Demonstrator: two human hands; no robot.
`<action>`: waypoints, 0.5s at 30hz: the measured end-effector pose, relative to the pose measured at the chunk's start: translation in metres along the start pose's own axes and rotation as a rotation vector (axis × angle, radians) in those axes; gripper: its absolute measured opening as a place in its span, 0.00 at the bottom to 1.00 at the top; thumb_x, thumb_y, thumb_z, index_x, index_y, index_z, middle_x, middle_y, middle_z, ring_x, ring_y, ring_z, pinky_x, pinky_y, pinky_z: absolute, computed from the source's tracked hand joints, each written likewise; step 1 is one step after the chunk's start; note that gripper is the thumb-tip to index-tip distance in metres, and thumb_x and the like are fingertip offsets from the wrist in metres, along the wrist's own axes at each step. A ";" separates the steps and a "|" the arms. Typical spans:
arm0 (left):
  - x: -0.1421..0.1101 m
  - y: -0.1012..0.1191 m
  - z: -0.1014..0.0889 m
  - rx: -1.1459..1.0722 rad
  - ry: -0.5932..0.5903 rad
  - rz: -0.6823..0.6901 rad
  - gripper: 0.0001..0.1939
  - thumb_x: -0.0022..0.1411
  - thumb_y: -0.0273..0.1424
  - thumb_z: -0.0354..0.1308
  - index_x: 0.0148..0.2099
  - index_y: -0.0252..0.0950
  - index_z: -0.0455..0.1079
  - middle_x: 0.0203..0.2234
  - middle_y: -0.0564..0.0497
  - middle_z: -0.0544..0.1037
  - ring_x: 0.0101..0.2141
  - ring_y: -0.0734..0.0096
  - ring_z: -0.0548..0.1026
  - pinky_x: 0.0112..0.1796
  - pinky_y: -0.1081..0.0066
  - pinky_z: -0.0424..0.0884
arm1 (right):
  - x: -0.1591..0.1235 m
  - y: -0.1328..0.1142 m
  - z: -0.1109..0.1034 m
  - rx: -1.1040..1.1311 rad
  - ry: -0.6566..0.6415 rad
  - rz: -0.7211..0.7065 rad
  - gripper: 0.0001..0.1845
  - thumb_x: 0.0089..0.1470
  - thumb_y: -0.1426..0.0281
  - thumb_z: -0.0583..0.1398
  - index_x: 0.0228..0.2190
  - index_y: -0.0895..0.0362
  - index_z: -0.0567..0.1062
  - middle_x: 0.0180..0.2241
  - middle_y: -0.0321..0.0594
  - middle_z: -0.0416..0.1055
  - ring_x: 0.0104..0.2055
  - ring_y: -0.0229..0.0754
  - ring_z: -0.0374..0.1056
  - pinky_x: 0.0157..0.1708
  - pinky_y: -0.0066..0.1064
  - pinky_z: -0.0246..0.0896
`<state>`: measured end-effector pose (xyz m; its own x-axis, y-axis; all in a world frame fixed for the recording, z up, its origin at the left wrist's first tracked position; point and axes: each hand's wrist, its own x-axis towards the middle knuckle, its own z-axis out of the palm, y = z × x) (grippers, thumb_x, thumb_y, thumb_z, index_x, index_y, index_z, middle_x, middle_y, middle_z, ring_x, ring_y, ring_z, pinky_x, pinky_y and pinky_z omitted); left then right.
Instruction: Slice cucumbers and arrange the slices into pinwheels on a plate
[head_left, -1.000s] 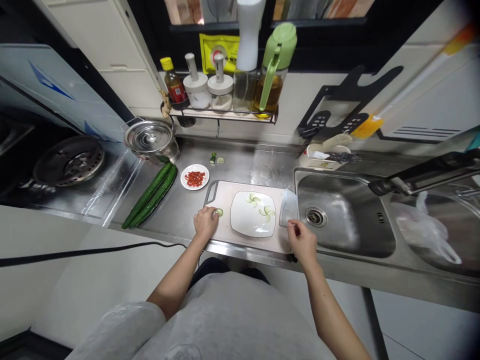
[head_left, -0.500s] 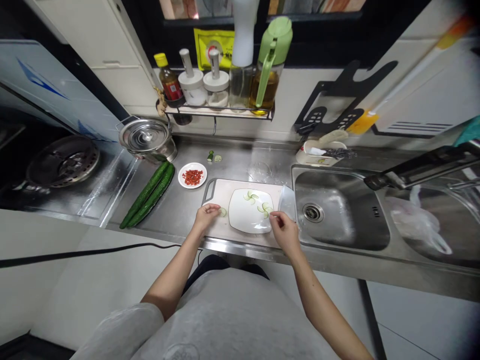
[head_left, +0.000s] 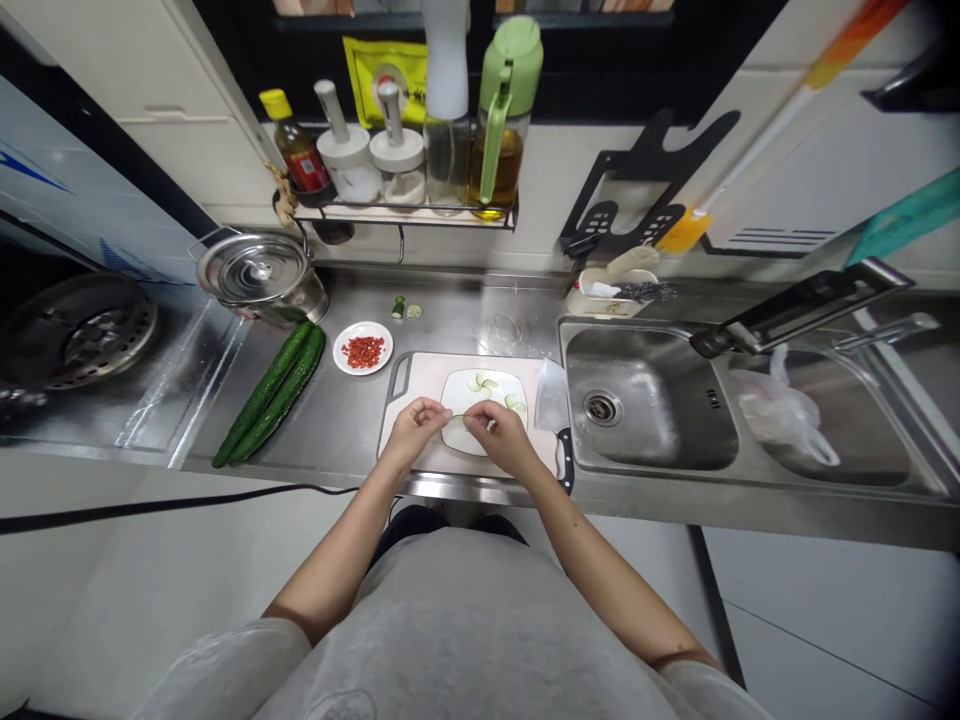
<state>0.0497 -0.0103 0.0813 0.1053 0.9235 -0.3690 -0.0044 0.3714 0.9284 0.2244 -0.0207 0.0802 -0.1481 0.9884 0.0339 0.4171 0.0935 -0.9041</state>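
Both hands meet over the near part of a white square plate (head_left: 457,388) that lies on a cutting board (head_left: 421,380). A thin cucumber slice (head_left: 458,417) is pinched between the fingertips of my left hand (head_left: 415,432) and my right hand (head_left: 504,438), seen nearly edge-on. Two groups of pale green cucumber pieces are on the plate: a curled far group (head_left: 484,384) and a right group (head_left: 515,403), partly behind my right hand. A knife (head_left: 553,392) lies at the board's right end, its black handle toward the counter edge.
Left of the board are a small dish (head_left: 337,357) of chopped red pieces, two whole cucumbers (head_left: 271,395) and a lidded steel pot (head_left: 262,275). Cucumber ends (head_left: 399,307) lie behind. A sink (head_left: 652,410) is at right; a condiment rack (head_left: 405,214) hangs above.
My left hand has brought the cucumber slice rightward over the plate. My right hand has moved left from the plate's right side to meet it. The knife handle now shows.
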 end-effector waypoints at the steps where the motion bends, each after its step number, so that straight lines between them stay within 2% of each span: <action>1: -0.001 -0.001 0.001 0.020 -0.001 -0.040 0.20 0.47 0.48 0.64 0.29 0.34 0.69 0.20 0.54 0.71 0.21 0.80 0.63 0.25 0.77 0.59 | -0.001 0.000 -0.003 -0.012 0.013 -0.021 0.08 0.55 0.64 0.57 0.29 0.55 0.73 0.28 0.37 0.71 0.29 0.37 0.63 0.31 0.30 0.59; 4: -0.005 -0.002 0.005 -0.013 -0.120 -0.238 0.25 0.51 0.54 0.58 0.29 0.34 0.70 0.19 0.53 0.69 0.19 0.81 0.59 0.20 0.77 0.50 | -0.004 -0.001 -0.011 -0.064 0.042 -0.110 0.09 0.57 0.64 0.56 0.30 0.54 0.74 0.29 0.38 0.71 0.32 0.40 0.63 0.33 0.32 0.58; 8: -0.007 -0.001 0.012 -0.194 -0.204 -0.417 0.24 0.49 0.51 0.61 0.34 0.33 0.72 0.22 0.53 0.69 0.19 0.83 0.59 0.18 0.77 0.44 | -0.008 -0.002 -0.015 -0.136 0.037 -0.203 0.10 0.59 0.64 0.56 0.32 0.53 0.75 0.28 0.39 0.70 0.34 0.42 0.63 0.37 0.34 0.57; 11: -0.004 0.001 0.015 -0.268 -0.198 -0.450 0.20 0.45 0.45 0.65 0.33 0.33 0.71 0.22 0.55 0.66 0.19 0.85 0.57 0.18 0.77 0.41 | -0.010 0.000 -0.015 -0.162 0.019 -0.215 0.10 0.59 0.64 0.55 0.33 0.53 0.76 0.29 0.39 0.70 0.35 0.42 0.63 0.38 0.35 0.57; 15: -0.001 0.002 0.016 -0.215 -0.185 -0.387 0.19 0.44 0.43 0.67 0.30 0.33 0.69 0.21 0.56 0.64 0.19 0.85 0.56 0.19 0.77 0.43 | -0.012 0.002 -0.014 -0.171 0.016 -0.189 0.11 0.60 0.63 0.55 0.32 0.53 0.75 0.30 0.40 0.69 0.36 0.42 0.63 0.39 0.35 0.57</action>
<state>0.0651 -0.0122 0.0841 0.3151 0.6878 -0.6539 -0.1329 0.7142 0.6872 0.2402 -0.0308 0.0837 -0.2240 0.9532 0.2031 0.5292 0.2940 -0.7959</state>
